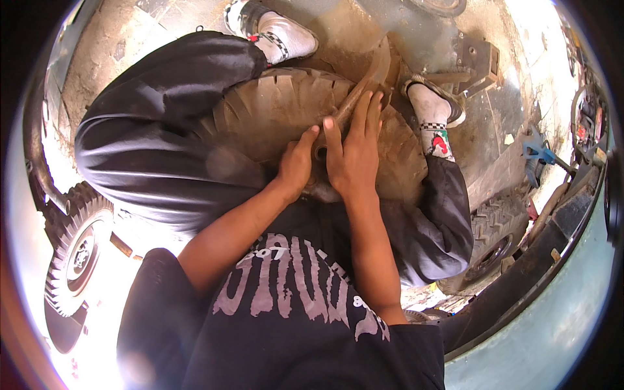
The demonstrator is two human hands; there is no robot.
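Observation:
A dusty brown tyre [276, 97] with chunky tread lies between my bent legs. A curved, pointed strip of brown rubber [375, 68] sticks up from its middle toward the far side. My right hand [354, 153] lies along the strip's near end, fingers stretched out flat and thumb apart. Beside it, my left hand [296, 164] presses on the tyre's inner part with the thumb on top; its other fingers curl mostly out of sight. Between the hands shows a small round ring-like part [320, 153], whose kind I cannot make out.
My shoes [296, 36] rest on a dirty floor [487, 123] beyond the tyre. A dark metal block [478, 62] lies far right. Vehicle wheels stand at the left [78, 253] and right [494, 240]. A blue tool-like piece [538, 151] and a pale green panel [546, 331] are at right.

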